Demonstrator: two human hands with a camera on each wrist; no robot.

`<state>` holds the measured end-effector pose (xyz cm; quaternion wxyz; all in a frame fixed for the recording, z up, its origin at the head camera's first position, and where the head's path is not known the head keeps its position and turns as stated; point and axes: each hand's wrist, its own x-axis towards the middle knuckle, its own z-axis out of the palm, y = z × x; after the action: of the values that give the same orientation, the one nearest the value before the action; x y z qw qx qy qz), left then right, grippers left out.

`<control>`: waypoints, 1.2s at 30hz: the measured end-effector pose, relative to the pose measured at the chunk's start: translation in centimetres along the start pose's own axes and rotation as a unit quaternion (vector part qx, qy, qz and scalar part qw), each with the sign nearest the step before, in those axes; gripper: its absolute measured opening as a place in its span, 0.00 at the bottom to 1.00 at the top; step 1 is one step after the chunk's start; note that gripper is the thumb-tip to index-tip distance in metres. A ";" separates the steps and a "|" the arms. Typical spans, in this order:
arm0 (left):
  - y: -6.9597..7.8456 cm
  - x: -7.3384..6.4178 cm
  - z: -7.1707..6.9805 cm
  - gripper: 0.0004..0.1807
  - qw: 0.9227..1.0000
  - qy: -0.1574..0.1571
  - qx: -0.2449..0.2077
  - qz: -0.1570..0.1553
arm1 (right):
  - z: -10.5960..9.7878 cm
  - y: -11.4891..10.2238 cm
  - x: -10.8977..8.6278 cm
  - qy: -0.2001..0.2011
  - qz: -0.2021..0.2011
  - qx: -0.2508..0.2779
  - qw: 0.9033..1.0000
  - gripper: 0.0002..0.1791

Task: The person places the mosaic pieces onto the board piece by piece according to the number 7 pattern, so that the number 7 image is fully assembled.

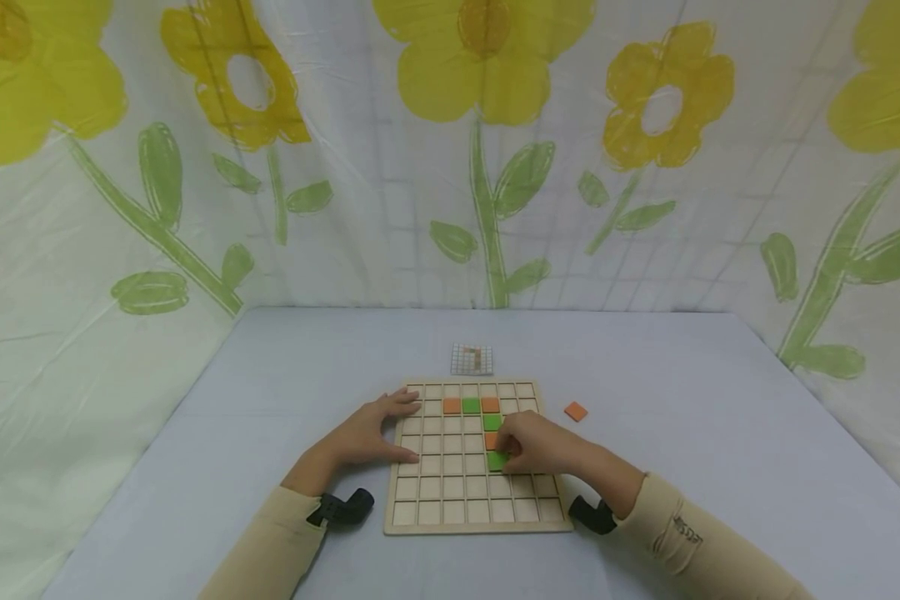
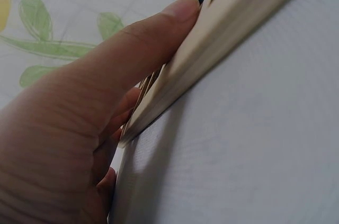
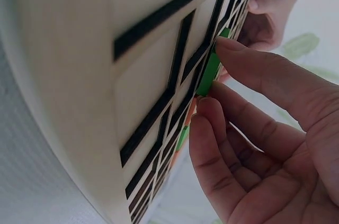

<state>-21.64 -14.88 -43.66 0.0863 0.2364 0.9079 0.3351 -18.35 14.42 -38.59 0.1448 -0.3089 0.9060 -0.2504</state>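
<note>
A wooden grid board (image 1: 452, 511) lies flat on the table. Three tiles, orange, green and orange, form a row near its far side. Below the right end of that row, a column runs towards me: a green tile (image 1: 492, 422), an orange tile (image 1: 491, 441) and a nearer green tile (image 1: 497, 461). My right hand (image 1: 542, 444) pinches this nearer green tile at its cell; in the right wrist view it tilts partly above the grid. Spread along the board's left edge, my left hand (image 1: 371, 432) rests its thumb (image 2: 183, 11) and fingertips on the frame.
A loose orange tile (image 1: 576, 411) lies on the table to the right of the board. Beyond the far edge sits a small card (image 1: 472, 359) printed with a grid and coloured squares. A flower-patterned curtain (image 1: 345, 208) hangs behind the table (image 1: 645, 358).
</note>
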 end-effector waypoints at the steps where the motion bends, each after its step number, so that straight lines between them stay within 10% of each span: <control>1: 0.0 0.0 0.0 0.48 1.000 0.000 0.001 0.001 | 0.0 0.0 0.0 0.000 -0.001 -0.001 1.000 0.09; 36: 0.1 0.0 0.0 0.48 1.000 0.003 0.014 0.003 | 0.1 0.4 0.1 -0.004 -0.001 0.000 1.000 0.10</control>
<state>-21.58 -14.76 -43.59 0.0795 0.2399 0.9119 0.3234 -18.53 14.58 -38.89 0.1482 -0.3108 0.9052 -0.2490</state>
